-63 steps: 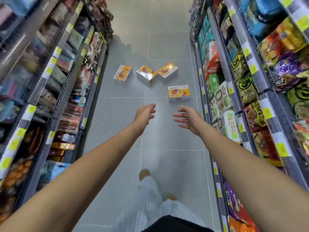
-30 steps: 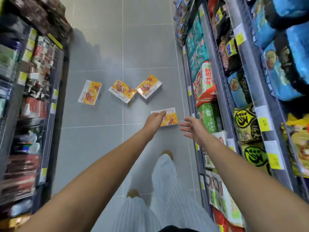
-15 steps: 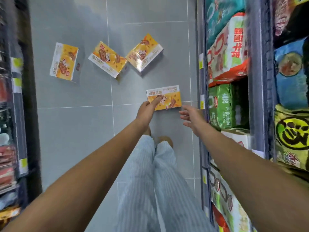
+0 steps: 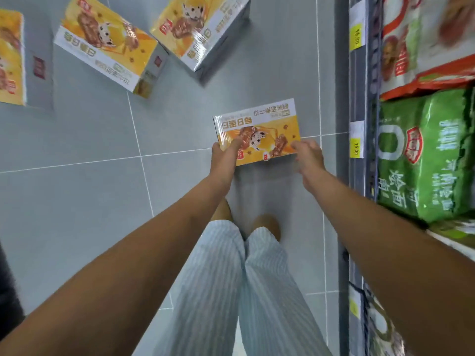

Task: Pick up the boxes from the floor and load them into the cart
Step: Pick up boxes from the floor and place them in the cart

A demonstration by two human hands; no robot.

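Observation:
A yellow and white snack box [image 4: 259, 124] lies on the grey tiled floor close to the right-hand shelf. My left hand [image 4: 225, 156] grips its near left corner, thumb on top. My right hand [image 4: 308, 156] holds its near right corner, fingers curled at the edge. Three more boxes of the same kind lie farther off: one [image 4: 102, 44] at upper left, one [image 4: 203, 24] tilted at top centre, and one [image 4: 10, 55] cut by the left edge. No cart is in view.
A shelf unit [image 4: 359, 176] with yellow price tags runs along the right, holding green bags [image 4: 424, 155] and red-trimmed bags [image 4: 421, 42]. My striped trousers [image 4: 231, 291] and shoes stand just behind the held box. A dark object shows at the lower left edge.
I have bent down much closer to the floor. Both hands have reached the near box and closed on its near corners; before, only the left hand touched it.

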